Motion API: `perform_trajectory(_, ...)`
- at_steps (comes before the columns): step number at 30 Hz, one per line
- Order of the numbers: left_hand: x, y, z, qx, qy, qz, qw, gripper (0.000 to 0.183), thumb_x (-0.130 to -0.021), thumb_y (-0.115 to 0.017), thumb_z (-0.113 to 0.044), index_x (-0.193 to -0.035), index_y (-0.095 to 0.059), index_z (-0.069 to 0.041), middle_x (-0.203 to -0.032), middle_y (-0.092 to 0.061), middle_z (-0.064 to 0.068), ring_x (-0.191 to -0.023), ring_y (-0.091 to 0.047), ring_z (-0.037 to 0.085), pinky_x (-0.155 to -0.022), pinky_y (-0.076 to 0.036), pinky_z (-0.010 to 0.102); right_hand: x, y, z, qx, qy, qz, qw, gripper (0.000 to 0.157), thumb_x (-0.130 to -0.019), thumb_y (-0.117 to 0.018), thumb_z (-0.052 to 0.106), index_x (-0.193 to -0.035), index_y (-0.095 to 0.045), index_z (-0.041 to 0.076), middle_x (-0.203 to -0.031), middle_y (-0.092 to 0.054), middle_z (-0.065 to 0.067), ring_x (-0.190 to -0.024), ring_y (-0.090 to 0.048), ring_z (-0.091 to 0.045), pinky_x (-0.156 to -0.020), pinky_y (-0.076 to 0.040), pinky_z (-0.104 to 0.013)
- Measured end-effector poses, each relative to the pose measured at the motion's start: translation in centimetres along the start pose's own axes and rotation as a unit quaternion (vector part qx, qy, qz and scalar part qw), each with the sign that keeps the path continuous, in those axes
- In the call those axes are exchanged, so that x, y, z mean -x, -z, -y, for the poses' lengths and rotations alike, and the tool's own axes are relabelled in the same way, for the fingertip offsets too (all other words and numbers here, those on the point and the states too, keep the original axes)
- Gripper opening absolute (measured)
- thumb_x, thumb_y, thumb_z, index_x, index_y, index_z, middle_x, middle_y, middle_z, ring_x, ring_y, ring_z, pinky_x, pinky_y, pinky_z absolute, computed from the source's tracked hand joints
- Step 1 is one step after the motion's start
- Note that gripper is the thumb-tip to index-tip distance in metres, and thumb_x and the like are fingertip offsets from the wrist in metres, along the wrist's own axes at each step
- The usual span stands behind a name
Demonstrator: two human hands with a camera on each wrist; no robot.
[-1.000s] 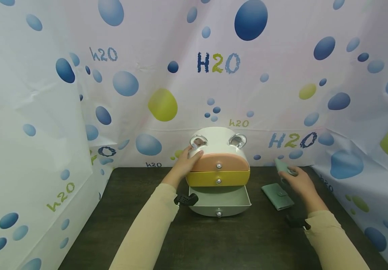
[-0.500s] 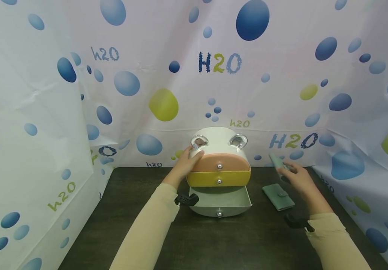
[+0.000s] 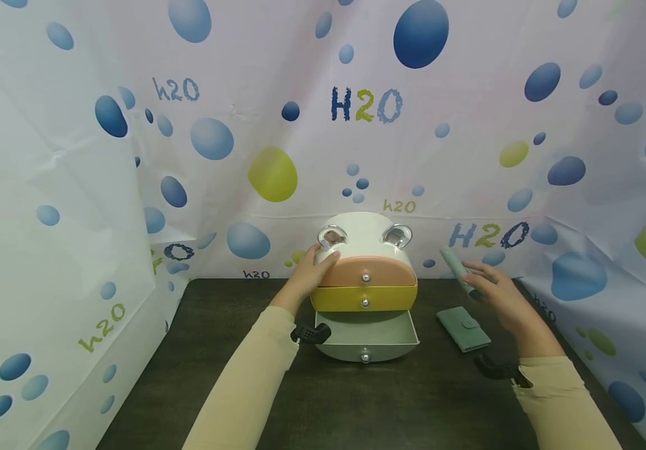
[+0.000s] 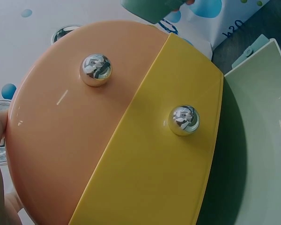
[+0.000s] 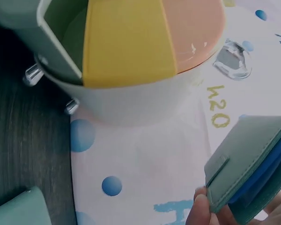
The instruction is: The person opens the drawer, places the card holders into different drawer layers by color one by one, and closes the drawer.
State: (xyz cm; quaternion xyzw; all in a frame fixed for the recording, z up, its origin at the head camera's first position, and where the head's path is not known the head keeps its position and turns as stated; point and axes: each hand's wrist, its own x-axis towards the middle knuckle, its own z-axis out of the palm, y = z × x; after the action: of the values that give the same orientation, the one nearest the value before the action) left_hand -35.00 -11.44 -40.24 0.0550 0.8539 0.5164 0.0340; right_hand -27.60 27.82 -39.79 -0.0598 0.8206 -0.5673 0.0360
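In the head view, my left hand rests on the upper left side of a white drawer box with two chrome ears. Orange and yellow drawers are pushed in; the green bottom drawer stands pulled out. My right hand, right of the box, pinches a pale green wallet above the table. In the right wrist view this wallet gapes at one side, with blue inside. A second green wallet with a snap strap lies on the table below that hand.
The dark table is bounded by a hanging cloth printed with bubbles, behind and at both sides. The open drawer juts toward me. Chrome legs show under the box in the right wrist view.
My right hand has turned the held wallet more edge-on, and its top has shifted left and up toward the box. The left hand, the drawers and the lying wallet have stayed put.
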Motion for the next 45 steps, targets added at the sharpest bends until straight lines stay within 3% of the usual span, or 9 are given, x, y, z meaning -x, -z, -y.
perform_trajectory(4, 0.1, 0.0, 0.0, -0.001, 0.001, 0.0, 1.0, 0.095, -0.09, -0.05, -0.072, -0.161, -0.02, -0.015, -0.164, -0.023, 0.015, -0.15, -0.021, 0.037, -0.118, -0.019, 0.058, 0.3, -0.1, 0.4, -0.014, 0.026, 0.016, 0.999, 0.067, -0.106, -0.047, 0.033, -0.157, -0.019, -0.001, -0.155, -0.019, -0.037, -0.136, -0.027, -0.052, -0.107, -0.02, -0.075)
perform_trajectory(6, 0.2, 0.0, 0.0, 0.0, 0.001, 0.001, 1.0, 0.095, -0.09, -0.05, -0.072, -0.161, -0.02, -0.015, -0.164, -0.023, 0.015, -0.15, -0.021, 0.037, -0.118, -0.02, 0.058, 0.3, -0.1, 0.4, -0.021, 0.037, 0.025, 0.999, 0.064, -0.107, -0.046, 0.032, -0.157, -0.021, 0.0, -0.154, -0.021, -0.036, -0.132, -0.032, -0.046, -0.106, -0.026, -0.072)
perform_trajectory(11, 0.1, -0.1, 0.1, 0.0, -0.003, 0.002, 1.0, 0.096, -0.09, -0.049, -0.073, -0.161, -0.02, -0.015, -0.164, -0.023, 0.014, -0.149, -0.022, 0.037, -0.118, -0.021, 0.058, 0.2, -0.1, 0.4, -0.033, 0.067, 0.051, 0.996, 0.055, -0.108, -0.041, 0.028, -0.157, -0.029, 0.007, -0.15, -0.028, -0.03, -0.116, -0.05, -0.02, -0.095, -0.045, -0.049)
perform_trajectory(15, 0.1, -0.1, 0.1, -0.002, -0.003, 0.001, 1.0, 0.096, -0.09, -0.049, -0.073, -0.161, -0.019, -0.015, -0.164, -0.023, 0.015, -0.149, -0.021, 0.037, -0.118, -0.02, 0.058, 0.2, -0.2, 0.3, -0.05, 0.089, 0.072, 0.992, 0.046, -0.108, -0.039, 0.024, -0.153, -0.037, 0.015, -0.144, -0.032, -0.025, -0.111, -0.056, -0.011, -0.091, -0.048, -0.043)
perform_trajectory(22, 0.3, 0.0, -0.1, 0.001, -0.007, -0.003, 1.0, 0.095, -0.092, -0.05, -0.071, -0.161, -0.019, -0.014, -0.164, -0.022, 0.016, -0.15, -0.021, 0.037, -0.118, -0.019, 0.058, 0.0, -0.5, 0.1, -0.067, 0.113, 0.11, 0.985, 0.042, -0.107, -0.037, 0.026, -0.148, -0.044, 0.023, -0.141, -0.03, -0.014, -0.116, -0.056, -0.016, -0.094, -0.044, -0.048)
perform_trajectory(28, 0.2, -0.1, 0.0, -0.003, -0.009, -0.003, 0.9999, 0.094, -0.092, -0.05, -0.07, -0.161, -0.019, -0.014, -0.164, -0.022, 0.016, -0.15, -0.021, 0.037, -0.118, -0.019, 0.058, -0.3, -0.4, -0.7, -0.094, 0.136, 0.162, 0.973, 0.04, -0.106, -0.035, 0.024, -0.142, -0.05, 0.033, -0.131, -0.048, -0.002, -0.115, -0.057, -0.021, -0.093, -0.046, -0.045)
perform_trajectory(34, 0.1, -0.1, 0.2, -0.007, -0.01, -0.007, 0.9999, 0.095, -0.091, -0.049, -0.071, -0.161, -0.019, -0.014, -0.164, -0.022, 0.016, -0.149, -0.021, 0.037, -0.118, -0.019, 0.058, -0.8, -0.7, -1.2, -0.106, 0.161, 0.227, 0.955, 0.045, -0.104, -0.037, 0.023, -0.149, -0.045, 0.025, -0.134, -0.051, -0.003, -0.114, -0.056, -0.022, -0.091, -0.049, -0.043)
perform_trajectory(40, 0.2, -0.3, 0.4, -0.01, -0.006, -0.01, 0.9999, 0.095, -0.09, -0.049, -0.072, -0.161, -0.02, -0.015, -0.164, -0.023, 0.016, -0.149, -0.022, 0.038, -0.117, -0.02, 0.06, -1.3, -1.6, -1.4, -0.088, 0.151, 0.253, 0.952, 0.048, -0.103, -0.043, 0.024, -0.15, -0.044, 0.019, -0.137, -0.051, -0.006, -0.116, -0.057, -0.029, -0.09, -0.049, -0.051)
perform_trajectory(45, 0.1, -0.4, 0.6, -0.01, -0.011, -0.013, 0.9998, 0.095, -0.09, -0.05, -0.072, -0.16, -0.022, -0.014, -0.163, -0.025, 0.016, -0.149, -0.023, 0.037, -0.117, -0.02, 0.059, -1.8, -2.3, -1.2, -0.062, 0.159, 0.281, 0.944, 0.048, -0.103, -0.045, 0.023, -0.15, -0.044, 0.011, -0.14, -0.052, -0.008, -0.118, -0.051, -0.028, -0.091, -0.048, -0.048)
